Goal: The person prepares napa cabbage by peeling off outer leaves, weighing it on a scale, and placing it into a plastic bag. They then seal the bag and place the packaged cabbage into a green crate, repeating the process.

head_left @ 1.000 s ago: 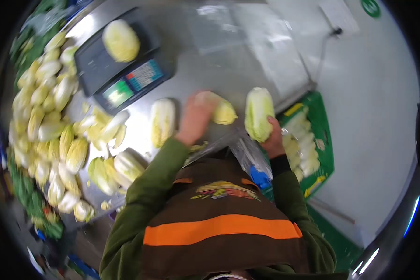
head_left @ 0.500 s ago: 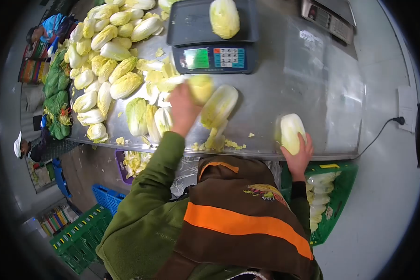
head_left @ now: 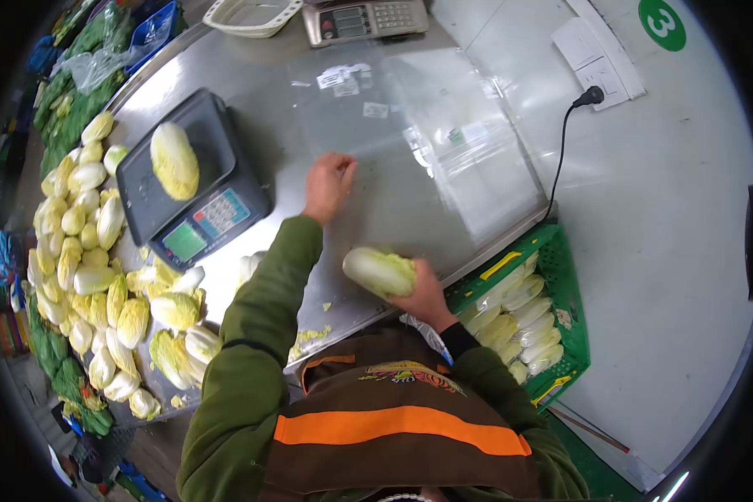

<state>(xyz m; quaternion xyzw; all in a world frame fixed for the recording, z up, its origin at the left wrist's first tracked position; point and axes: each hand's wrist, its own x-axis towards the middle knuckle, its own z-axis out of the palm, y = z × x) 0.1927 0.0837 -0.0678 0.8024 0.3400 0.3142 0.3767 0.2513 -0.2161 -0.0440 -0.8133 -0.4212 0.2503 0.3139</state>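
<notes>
My right hand point(head_left: 425, 299) grips a napa cabbage point(head_left: 378, 272) by its leafy end, low over the front of the steel table. The white base of the cabbage points left. Farther in over the table is my left hand point(head_left: 330, 186), its fingers curled together; whether anything thin is pinched in them is hidden. Clear plastic bags point(head_left: 468, 151) lie flat to the right of that hand. Another napa cabbage point(head_left: 176, 161) rests on the tray of the dark scale point(head_left: 217, 213), left of my left arm.
A heap of napa cabbages point(head_left: 84, 276) covers the table's left side. The green crate point(head_left: 571, 335) at the right front holds wrapped cabbages. A second scale point(head_left: 366, 21) and a white basket point(head_left: 251, 18) stand at the back. A black power cord point(head_left: 563, 151) hangs from the wall.
The view has swung right. My left hand has left the cabbages by the scale and reached toward the plastic bags. My right hand has lifted and turned its cabbage.
</notes>
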